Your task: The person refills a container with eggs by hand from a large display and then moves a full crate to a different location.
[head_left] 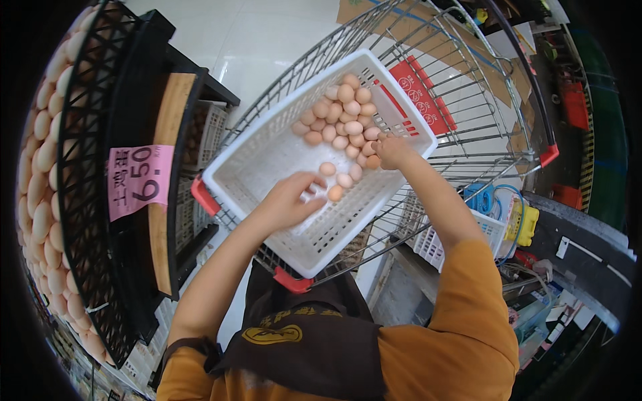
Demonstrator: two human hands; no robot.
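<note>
A white plastic basket (273,165) sits tilted across a metal shopping cart (454,75) in front of me. Brown eggs (345,93) are heaped toward its far right end, and a few lie apart nearer the middle. My left hand (293,200) is inside the basket, slightly blurred, fingers spread beside a loose egg (335,193); I see nothing in its grasp. Over the right edge of the heap, my right hand (394,151) has its fingers bent down among the eggs. Whether those fingers grip an egg is hidden.
On the left, a black rack (83,190) holds many stacked eggs (42,185), with a pink price sign (140,180) on its front. Another white crate (210,133) stands beneath. At right are a yellow container (524,223) and a dark counter (577,250).
</note>
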